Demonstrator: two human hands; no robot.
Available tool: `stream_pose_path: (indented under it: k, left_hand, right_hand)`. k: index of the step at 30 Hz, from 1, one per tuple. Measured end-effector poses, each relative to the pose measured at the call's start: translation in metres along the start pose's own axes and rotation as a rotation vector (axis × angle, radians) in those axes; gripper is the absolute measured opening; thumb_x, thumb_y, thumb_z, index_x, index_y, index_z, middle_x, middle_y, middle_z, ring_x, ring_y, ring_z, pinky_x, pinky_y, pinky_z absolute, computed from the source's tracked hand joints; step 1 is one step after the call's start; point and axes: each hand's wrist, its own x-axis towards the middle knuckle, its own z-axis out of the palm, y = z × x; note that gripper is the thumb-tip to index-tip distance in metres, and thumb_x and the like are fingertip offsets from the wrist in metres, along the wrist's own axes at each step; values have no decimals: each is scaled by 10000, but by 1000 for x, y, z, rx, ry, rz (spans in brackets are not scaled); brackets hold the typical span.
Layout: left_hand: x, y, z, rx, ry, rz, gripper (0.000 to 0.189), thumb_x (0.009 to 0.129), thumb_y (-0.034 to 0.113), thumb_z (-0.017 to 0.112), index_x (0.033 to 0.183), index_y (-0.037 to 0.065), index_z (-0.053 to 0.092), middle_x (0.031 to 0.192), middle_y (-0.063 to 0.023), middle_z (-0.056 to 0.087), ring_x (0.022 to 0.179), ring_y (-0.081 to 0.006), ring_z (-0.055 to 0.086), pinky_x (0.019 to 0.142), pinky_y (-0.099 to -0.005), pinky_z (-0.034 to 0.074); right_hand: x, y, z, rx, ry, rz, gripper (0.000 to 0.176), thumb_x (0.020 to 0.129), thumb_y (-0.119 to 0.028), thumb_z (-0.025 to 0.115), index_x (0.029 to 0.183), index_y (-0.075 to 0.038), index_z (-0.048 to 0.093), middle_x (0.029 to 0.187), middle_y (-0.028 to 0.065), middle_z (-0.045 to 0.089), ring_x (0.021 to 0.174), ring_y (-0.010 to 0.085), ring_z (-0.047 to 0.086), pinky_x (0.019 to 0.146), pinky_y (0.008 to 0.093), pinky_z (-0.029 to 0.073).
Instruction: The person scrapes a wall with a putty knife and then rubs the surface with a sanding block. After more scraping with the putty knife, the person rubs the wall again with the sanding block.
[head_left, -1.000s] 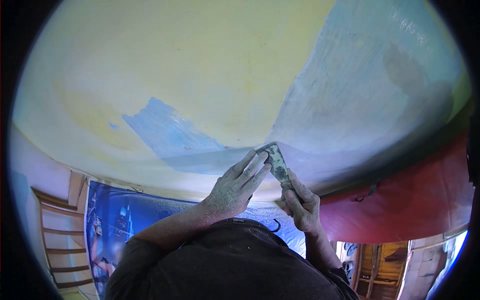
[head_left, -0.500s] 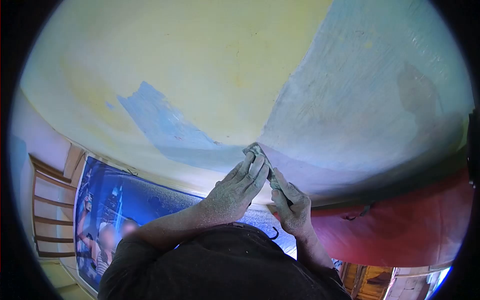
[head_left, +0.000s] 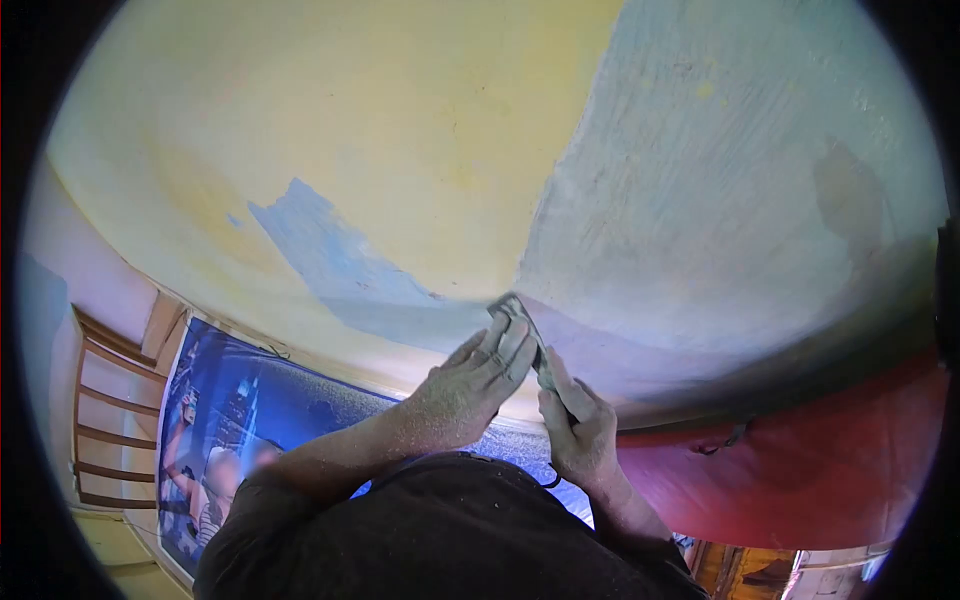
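Observation:
Both of my hands are on a narrow, flat, grey sanding block, coated in pale dust. Its upper end meets the painted wall surface, close to the line between the yellow part and the grey-blue part. My left hand presses on the block's upper half, fingers together and laid along it. Lower down, my right hand is closed round the other end, with the thumb on the near side. Dust covers both hands and forearms. The block's underside is hidden, and part of its length lies behind my fingers.
A bare blue-grey patch shows in the yellow paint. Below left hang a blue printed banner with pictured people and a wooden slatted frame. A red sheet hangs at lower right, near wooden boards.
The view has shifted slightly, so the wall patches sit a little lower. My hands keep their hold on the block, which has shifted only slightly against the wall.

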Motion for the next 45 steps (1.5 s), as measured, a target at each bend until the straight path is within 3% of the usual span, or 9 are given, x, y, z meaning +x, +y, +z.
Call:
stream_pose_path:
  k: [7,12,18,22,23,27,31,34,45]
  left_hand:
    - [4,-5,0,-5,-33,21,949,853,16,737,1704,-82,327,1782,-339,278,1686,-532,241,1337,-604,328]
    - [-2,-8,2,12,14,6,997,806,-8,774,1688,-107,318,1778,-361,264,1679,-549,244,1330,-587,353]
    - [5,1,0,-18,11,19,927,846,-38,697,1690,-104,319,1755,-385,278,1667,-563,259,1274,-574,427]
    - [2,-1,-6,30,16,-29,928,850,-32,696,1689,-111,309,1759,-390,265,1672,-558,254,1274,-577,429]
    - [2,-1,-5,28,8,-28,930,849,-30,698,1690,-111,308,1762,-389,258,1673,-558,249,1273,-579,429]
    - [1,-3,2,32,-32,15,922,856,-24,703,1690,-101,317,1768,-386,255,1677,-557,241,1275,-580,425]
    - [-3,3,-11,55,-7,-81,909,871,-4,684,1698,-98,316,1780,-364,258,1688,-527,246,1303,-561,398]
    - [-10,-1,-8,75,-47,-43,907,897,35,672,1717,-86,305,1792,-338,263,1694,-503,252,1319,-553,378]
    - [-13,-5,-7,58,-21,-26,887,886,-20,669,1700,-91,323,1779,-372,252,1694,-517,230,1291,-565,418]
  right_hand:
    - [-6,1,-4,-9,8,-2,519,1098,-30,670,1612,-14,596,950,203,717,763,200,638,733,360,539]
    - [4,-9,-2,-43,-2,-22,535,1085,-25,682,1613,-47,602,960,224,720,760,263,677,727,369,543]
    - [-5,-5,-10,-104,-54,52,534,1093,-48,671,1621,-57,590,957,233,726,764,318,689,724,418,550]
    - [4,7,7,-23,2,-74,516,1083,-18,676,1594,-33,609,943,220,706,759,278,672,718,390,538]
    - [2,10,3,-22,-59,-4,569,1074,-1,653,1636,-15,569,1083,191,773,903,181,687,856,333,566]
    - [-3,10,2,-54,-29,-55,580,1087,-16,653,1658,-38,552,1038,178,753,845,189,673,825,328,564]
    - [7,3,8,-43,-38,-52,567,1083,-22,670,1641,-60,575,948,242,705,764,283,673,727,375,537]
    - [0,-3,2,-84,-80,-2,563,1092,-20,652,1648,-36,562,953,152,717,808,168,638,756,343,540]
    - [-6,7,13,-10,-53,4,568,1091,-34,655,1649,-9,552,1026,166,762,926,163,702,862,331,575]
